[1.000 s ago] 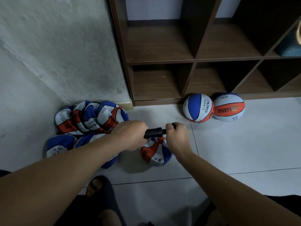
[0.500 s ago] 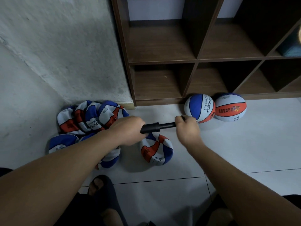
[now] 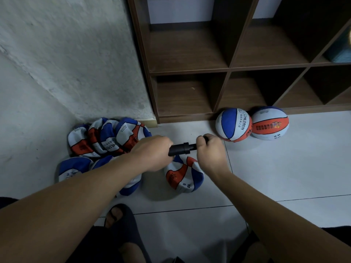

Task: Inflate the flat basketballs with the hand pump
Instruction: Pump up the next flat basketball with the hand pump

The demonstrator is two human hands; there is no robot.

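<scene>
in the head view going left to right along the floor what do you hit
pile of flat basketballs → left hand → hand pump → right hand → blue and white inflated ball → orange and white inflated ball

Matt plastic pump (image 3: 180, 149) (wood-grain shelf (image 3: 190, 54)).

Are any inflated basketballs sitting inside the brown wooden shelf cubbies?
No, both round inflated basketballs rest on the white tiled floor before the brown wooden shelf.

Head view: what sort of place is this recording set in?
Probably an indoor storage corner, perhaps for sports gear. A brown cubby shelf stands against a rough plastered wall on pale floor tiles, with flat basketballs heaped in the corner.
</scene>
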